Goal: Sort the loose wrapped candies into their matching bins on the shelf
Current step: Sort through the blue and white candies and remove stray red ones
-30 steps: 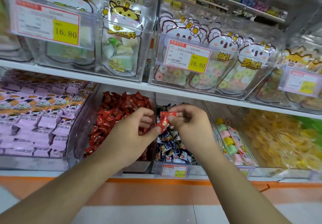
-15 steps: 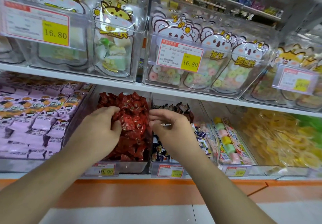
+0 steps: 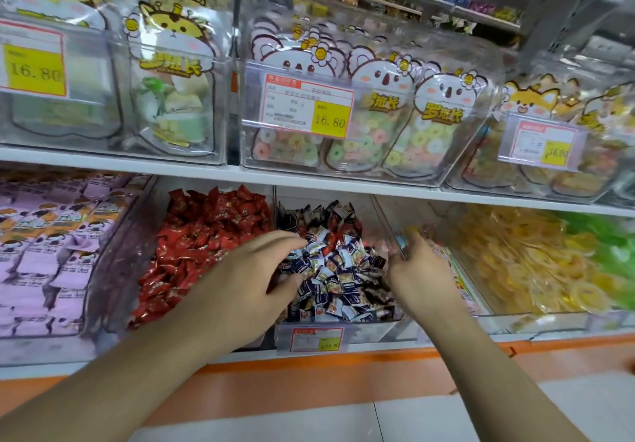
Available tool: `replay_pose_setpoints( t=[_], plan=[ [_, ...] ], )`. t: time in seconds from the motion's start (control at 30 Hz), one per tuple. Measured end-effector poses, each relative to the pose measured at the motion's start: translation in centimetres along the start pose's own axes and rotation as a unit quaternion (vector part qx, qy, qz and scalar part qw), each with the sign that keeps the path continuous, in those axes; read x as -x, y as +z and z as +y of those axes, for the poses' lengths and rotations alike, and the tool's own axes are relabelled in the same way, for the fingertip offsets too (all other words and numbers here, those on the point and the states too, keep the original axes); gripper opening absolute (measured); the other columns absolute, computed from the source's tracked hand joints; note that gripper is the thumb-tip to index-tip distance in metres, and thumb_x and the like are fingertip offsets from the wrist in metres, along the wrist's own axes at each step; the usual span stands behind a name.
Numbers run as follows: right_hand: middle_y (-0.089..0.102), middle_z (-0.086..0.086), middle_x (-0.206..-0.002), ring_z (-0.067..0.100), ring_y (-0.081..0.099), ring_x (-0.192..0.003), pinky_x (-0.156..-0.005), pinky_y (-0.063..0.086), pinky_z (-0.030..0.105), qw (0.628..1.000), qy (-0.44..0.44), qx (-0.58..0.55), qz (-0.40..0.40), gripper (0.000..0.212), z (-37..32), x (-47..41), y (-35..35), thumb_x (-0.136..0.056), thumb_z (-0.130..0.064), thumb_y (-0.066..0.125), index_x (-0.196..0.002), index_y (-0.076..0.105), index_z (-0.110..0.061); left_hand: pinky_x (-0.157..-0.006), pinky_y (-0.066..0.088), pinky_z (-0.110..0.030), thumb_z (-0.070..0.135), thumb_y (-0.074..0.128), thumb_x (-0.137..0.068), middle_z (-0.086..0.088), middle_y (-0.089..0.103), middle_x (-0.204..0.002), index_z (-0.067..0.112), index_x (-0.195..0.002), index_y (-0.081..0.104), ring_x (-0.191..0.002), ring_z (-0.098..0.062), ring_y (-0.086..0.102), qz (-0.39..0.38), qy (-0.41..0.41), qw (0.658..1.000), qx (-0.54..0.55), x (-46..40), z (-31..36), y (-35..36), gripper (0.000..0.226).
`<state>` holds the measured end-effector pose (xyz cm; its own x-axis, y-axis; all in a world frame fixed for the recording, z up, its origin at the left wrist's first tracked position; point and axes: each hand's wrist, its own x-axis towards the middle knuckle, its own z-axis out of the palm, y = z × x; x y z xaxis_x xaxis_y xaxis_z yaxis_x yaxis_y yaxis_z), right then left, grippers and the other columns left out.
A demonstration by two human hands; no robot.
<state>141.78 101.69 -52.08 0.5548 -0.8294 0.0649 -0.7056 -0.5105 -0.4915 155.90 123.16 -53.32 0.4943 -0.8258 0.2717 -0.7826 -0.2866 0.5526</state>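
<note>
We see both hands reaching into the lower shelf at mid-frame. The left hand (image 3: pixel 254 280) hovers over the seam between the red candies (image 3: pixel 209 235) and the blue candies (image 3: pixel 340 270), fingers loosely spread and lightly bent, tips touching the blue heap's left edge; it holds nothing we can make out. The right hand (image 3: pixel 417 270) sits at the right wall of the blue bin (image 3: pixel 360 330), its fingers curled round that clear divider; the frame is blurred there, so whether a wrapper is pinched between them we cannot tell.

The red candies fill the bin just left of centre. The blue-and-white ones, with a few red wrappers mixed among them, fill the centre bin, which bears a price tag (image 3: pixel 316 338) on its front.

At the left of the frame lie purple packs (image 3: pixel 51 252). At the lower right sit yellow candies (image 3: pixel 536 263), with green ones (image 3: pixel 608 245) at the far edge. On the upper shelf (image 3: pixel 206 172) stand clear boxes of cartoon pouches (image 3: pixel 171 74), with tags reading 16.80.
</note>
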Motion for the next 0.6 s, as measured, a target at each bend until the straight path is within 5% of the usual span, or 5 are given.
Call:
replay_pose_setpoints(
  t=[0.07,0.2,0.33,0.47,0.6],
  plan=[
    [0.071,0.013,-0.106,0.032,0.068,-0.084,-0.068,0.052,0.036,0.997,0.032,-0.055,-0.037,0.036,1.6,-0.2,0.2,-0.102,-0.019,0.048,-0.136,0.058,-0.018,-0.106,0.026,-0.011,0.05,0.055,-0.101,0.03,0.037,-0.152,0.041,-0.151,0.041,-0.131,0.009,0.04,-0.021,-0.003,1.0,0.006,-1.3,1.5,0.8,0.053],
    [0.077,0.004,-0.095,0.038,0.072,-0.075,-0.062,0.056,0.056,0.982,0.039,-0.178,-0.054,0.044,4.1,-0.2,0.5,-0.099,-0.017,0.049,-0.139,0.061,-0.031,-0.099,0.042,-0.024,0.042,0.064,-0.099,0.011,0.051,-0.147,0.034,-0.15,0.046,-0.121,-0.008,0.055,-0.056,-0.031,0.998,-0.023,-6.2,2.6,2.8,0.054],
    [0.073,-0.008,-0.116,0.034,0.074,-0.081,-0.063,0.06,0.06,0.975,0.031,-0.209,-0.069,0.045,5.5,-0.3,0.2,-0.101,-0.015,0.051,-0.138,0.061,-0.039,-0.078,0.044,-0.024,0.029,0.066,-0.1,0.0,0.065,-0.127,0.029,-0.139,0.057,-0.096,-0.013,0.059,-0.078,-0.103,0.991,-0.026,-11.7,2.3,4.5,0.041],
    [0.069,-0.013,-0.124,0.025,0.075,-0.084,-0.065,0.062,0.058,0.971,0.019,-0.224,-0.086,0.043,6.3,-1.0,0.1,-0.104,-0.015,0.054,-0.132,0.064,-0.045,-0.089,0.056,-0.03,0.02,0.071,-0.095,0.001,0.064,-0.134,0.037,-0.139,0.057,-0.107,-0.019,0.065,-0.13,-0.15,0.98,-0.032,-14.8,1.7,6.2,0.049],
    [0.067,-0.01,-0.129,0.018,0.075,-0.082,-0.063,0.062,0.054,0.965,0.012,-0.245,-0.088,0.041,6.8,-1.3,0.3,-0.104,-0.017,0.054,-0.134,0.064,-0.044,-0.092,0.051,-0.025,0.024,0.072,-0.096,0.003,0.049,-0.154,0.042,-0.141,0.056,-0.118,-0.017,0.061,-0.181,-0.155,0.969,-0.063,-15.0,1.1,6.7,0.051]
  ],
)
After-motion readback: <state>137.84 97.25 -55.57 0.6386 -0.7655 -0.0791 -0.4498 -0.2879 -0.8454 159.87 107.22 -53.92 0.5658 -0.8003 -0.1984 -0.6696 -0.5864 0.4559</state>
